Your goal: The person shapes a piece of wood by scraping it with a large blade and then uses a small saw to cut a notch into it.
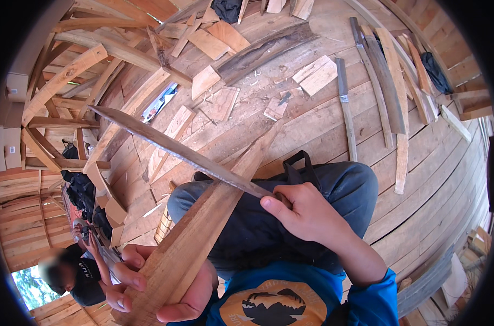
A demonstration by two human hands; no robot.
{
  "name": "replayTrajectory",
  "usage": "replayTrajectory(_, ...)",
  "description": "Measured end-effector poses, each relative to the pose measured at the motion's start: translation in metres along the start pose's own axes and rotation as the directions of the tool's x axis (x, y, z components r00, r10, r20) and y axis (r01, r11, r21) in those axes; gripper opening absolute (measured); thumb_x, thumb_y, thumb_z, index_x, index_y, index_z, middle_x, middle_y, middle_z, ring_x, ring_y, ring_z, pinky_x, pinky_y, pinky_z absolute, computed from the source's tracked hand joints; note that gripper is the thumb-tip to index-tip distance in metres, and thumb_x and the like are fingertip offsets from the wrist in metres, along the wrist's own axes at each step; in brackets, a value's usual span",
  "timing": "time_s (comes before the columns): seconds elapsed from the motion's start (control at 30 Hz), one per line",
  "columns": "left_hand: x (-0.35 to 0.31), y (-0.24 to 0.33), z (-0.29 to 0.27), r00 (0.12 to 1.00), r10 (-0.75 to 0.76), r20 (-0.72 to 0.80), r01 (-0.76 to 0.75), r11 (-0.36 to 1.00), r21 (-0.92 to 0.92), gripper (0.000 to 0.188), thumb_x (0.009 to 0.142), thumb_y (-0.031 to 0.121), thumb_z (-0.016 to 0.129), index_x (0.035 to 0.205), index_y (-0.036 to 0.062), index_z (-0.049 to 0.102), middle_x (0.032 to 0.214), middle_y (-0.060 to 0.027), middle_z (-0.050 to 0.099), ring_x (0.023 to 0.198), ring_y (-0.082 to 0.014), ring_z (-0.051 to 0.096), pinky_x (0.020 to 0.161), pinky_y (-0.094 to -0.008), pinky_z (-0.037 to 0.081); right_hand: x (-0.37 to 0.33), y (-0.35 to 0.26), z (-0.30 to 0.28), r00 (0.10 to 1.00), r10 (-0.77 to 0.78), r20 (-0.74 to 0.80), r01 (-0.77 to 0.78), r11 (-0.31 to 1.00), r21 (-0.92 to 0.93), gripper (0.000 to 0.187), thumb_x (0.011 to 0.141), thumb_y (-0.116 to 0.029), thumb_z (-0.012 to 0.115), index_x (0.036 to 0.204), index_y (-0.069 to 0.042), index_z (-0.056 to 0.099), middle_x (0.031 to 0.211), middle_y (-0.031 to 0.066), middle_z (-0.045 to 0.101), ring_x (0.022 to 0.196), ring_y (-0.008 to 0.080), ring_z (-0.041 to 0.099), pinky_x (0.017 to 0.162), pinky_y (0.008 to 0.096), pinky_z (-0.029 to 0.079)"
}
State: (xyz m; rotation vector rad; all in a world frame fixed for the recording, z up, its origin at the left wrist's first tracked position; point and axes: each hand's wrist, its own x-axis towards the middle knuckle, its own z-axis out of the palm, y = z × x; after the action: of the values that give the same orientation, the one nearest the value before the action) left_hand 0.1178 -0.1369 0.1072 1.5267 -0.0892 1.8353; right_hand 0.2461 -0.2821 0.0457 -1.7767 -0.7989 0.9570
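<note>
My left fingers (130,277) grasp the tapered board (195,233) low; right of it, my right fingers (277,209) clench the blade (176,152) handle. I'd best shave shallowly, tipward.

- You wear a bright blue shirt (334,277).
- Your chest carries a rounded orange print (232,311), with a black mountain-like shape in its middle and lettering near its edge.
- Your right sleeve (380,296) is the same blue and leaves the forearm bare.
- Your left hand (195,293) and right hand (306,212) are bare.
- Your trousers (353,190) are dark grey-blue.
- Your lap bears a black cloth (263,239), apron or bag unclear, near a black strap (313,176).
</note>
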Motion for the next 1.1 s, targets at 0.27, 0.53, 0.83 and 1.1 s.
replayTrajectory(0.27, -0.002, 0.001, -0.007, 0.995, 0.078, 0.056, -0.07, 0.989, -0.128, 0.043, 0.081, 0.02, 0.071, 0.118, 0.0353, 0.054, 0.109, 0.0071, 0.051, 0.092, -0.0168, 0.049, 0.082, -0.0368, 0.031, -0.006, 0.011, -0.003, 0.995, 0.076, -0.064, -0.082, 0.992, -0.099, 0.061, 0.094, -0.052, 0.054, 0.065, 0.001, 0.059, 0.054, 0.0177, 0.055, 0.056, 0.038, 0.06, 0.057, 0.0444, 0.048)
replayTrajectory(0.53, -0.014, 0.007, -0.005, 0.993, 0.117, 0.026, -0.108, 0.97, -0.219, 0.038, 0.08, 0.02, 0.073, 0.112, 0.035, 0.06, 0.109, 0.0086, 0.051, 0.089, -0.0141, 0.05, 0.076, -0.034, 0.029, -0.026, -0.01, -0.002, 0.998, -0.037, -0.043, 0.033, 0.996, -0.079, 0.054, 0.094, -0.046, 0.057, 0.07, 0.003, 0.057, 0.053, 0.019, 0.049, 0.05, 0.0378, 0.053, 0.051, 0.0415, 0.042)
replayTrajectory(0.83, -0.014, 0.005, -0.003, 0.996, 0.086, -0.034, -0.093, 0.942, -0.323, 0.046, 0.077, 0.016, 0.075, 0.115, 0.036, 0.06, 0.107, 0.0094, 0.051, 0.086, -0.0146, 0.051, 0.077, -0.0353, 0.028, -0.01, 0.04, -0.003, 0.968, 0.201, -0.153, -0.209, 0.977, -0.038, 0.065, 0.095, -0.053, 0.052, 0.07, 0.007, 0.061, 0.061, 0.0245, 0.058, 0.063, 0.0433, 0.062, 0.061, 0.0455, 0.049)
replayTrajectory(1.1, -0.007, 0.002, -0.011, 0.996, 0.087, 0.021, -0.081, 0.979, -0.188, 0.057, 0.081, 0.017, 0.073, 0.129, 0.0377, 0.05, 0.108, 0.0076, 0.051, 0.091, -0.0154, 0.05, 0.081, -0.0373, 0.03, -0.006, 0.024, -0.003, 0.994, 0.108, -0.029, -0.108, 0.994, -0.006, 0.061, 0.095, -0.052, 0.053, 0.064, 0.001, 0.058, 0.054, 0.0181, 0.052, 0.057, 0.0387, 0.06, 0.058, 0.0428, 0.048)
